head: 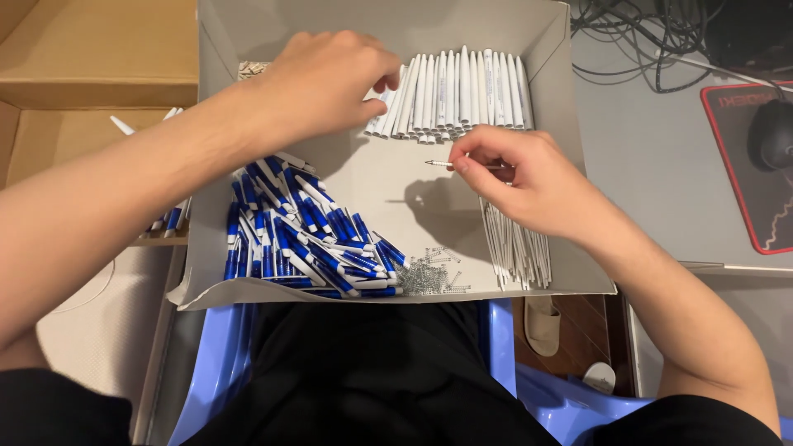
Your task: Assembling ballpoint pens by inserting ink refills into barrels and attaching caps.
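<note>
Left hand [330,78]: fingers closed on one white barrel [382,97], I think.
Right hand [516,177]: pinches one refill [450,163].
White barrels [462,91]: about twenty, at box [545,49] wall.
Free room: box middle.

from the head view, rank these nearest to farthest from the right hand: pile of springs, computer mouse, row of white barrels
From the right hand:
1. Row of white barrels, just above it.
2. Pile of springs, below left.
3. Computer mouse, far right, outside the box.

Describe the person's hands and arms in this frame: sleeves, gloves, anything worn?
Both hands are bare: no gloves, rings or watch visible on the left hand or the right hand. Forearms are uncovered up to black short sleeves at the bottom corners of the frame. No markings or straps show.
</note>
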